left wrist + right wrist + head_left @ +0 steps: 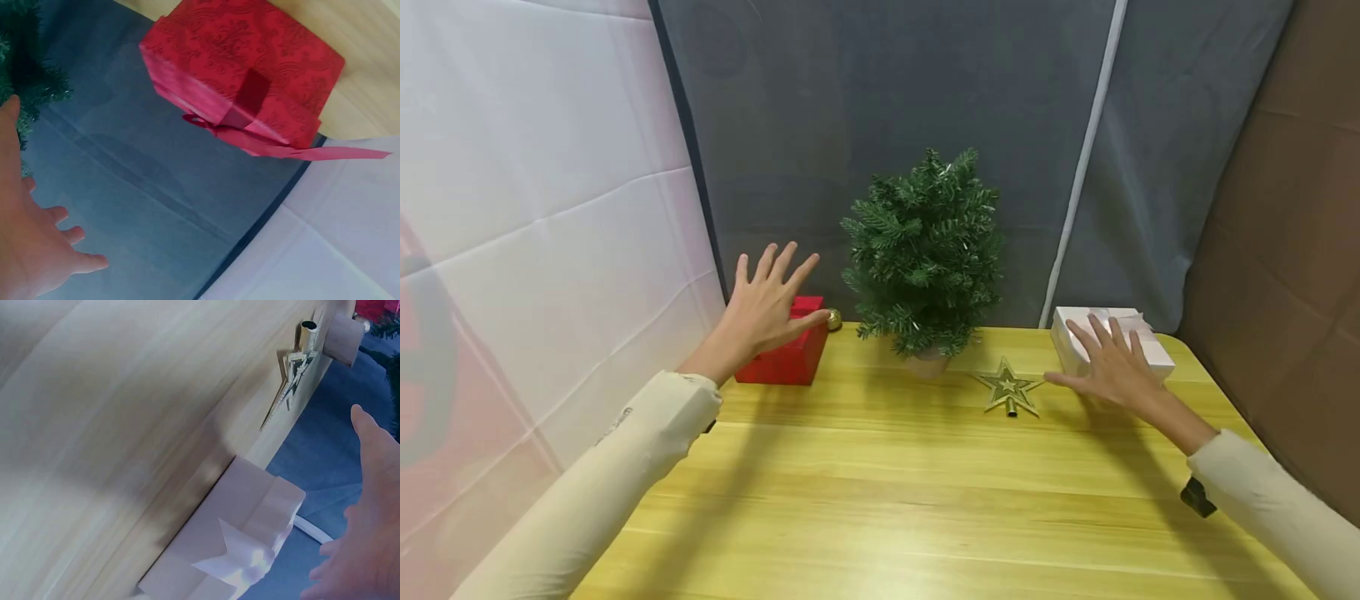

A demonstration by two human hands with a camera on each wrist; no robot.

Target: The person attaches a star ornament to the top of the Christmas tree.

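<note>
My left hand (762, 310), fingers spread wide, hovers in front of a red gift box (782, 358) at the table's left. That box has an embossed lid and a red ribbon (275, 145), seen in the left wrist view. Over at the right, my right hand (1112, 367) is spread above a white gift box (1138, 327) with a pale bow (240, 556), covering part of it in the head view. A gold star tree topper (1009, 388) lies flat left of that hand. Between the hands stands a small green artificial Christmas tree (925, 250) in a light pot (928, 363).
A gold ball ornament (834, 320) sits beside the red box, near the back edge. The wooden table (880, 500) meets a grey cloth partition (760, 100) behind, with a white panel (550, 167) on the left and a brown one (1285, 250) on the right.
</note>
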